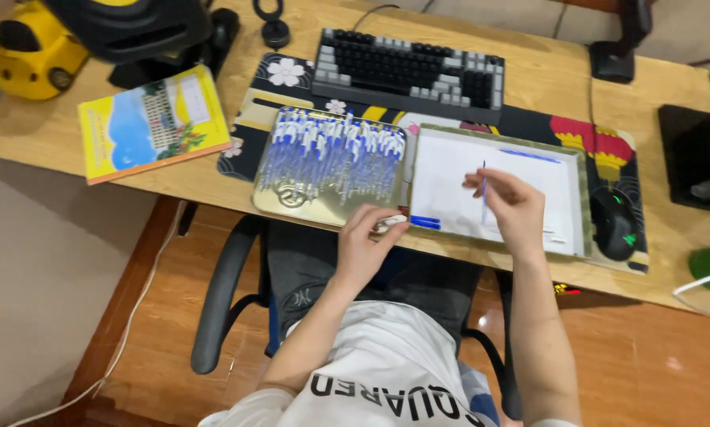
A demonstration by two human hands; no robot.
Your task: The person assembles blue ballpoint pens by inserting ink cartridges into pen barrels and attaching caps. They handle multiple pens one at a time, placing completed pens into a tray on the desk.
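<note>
Pen refill [484, 183] pinched upright in right hand [507, 207] over white tray [450, 186] at worktop front edge; left hand [367, 241] fingers grip a pen piece by the full tin [291, 198] (assembly step, likely); next needs aligning.

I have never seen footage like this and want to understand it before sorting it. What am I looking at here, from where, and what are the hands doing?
There is one picture, from a camera worn on a person's head, looking down at their own two bare hands; no machine is involved. The person sits at a wooden desk. The right hand holds a thin blue pen refill upright above a white tray. The left hand rests at the near edge of a gold tin tray filled with blue and white pens, its fingers on a small white piece I cannot make out. Farther back lie a keyboard, a yellow book to the left and a black mouse to the right.
</note>
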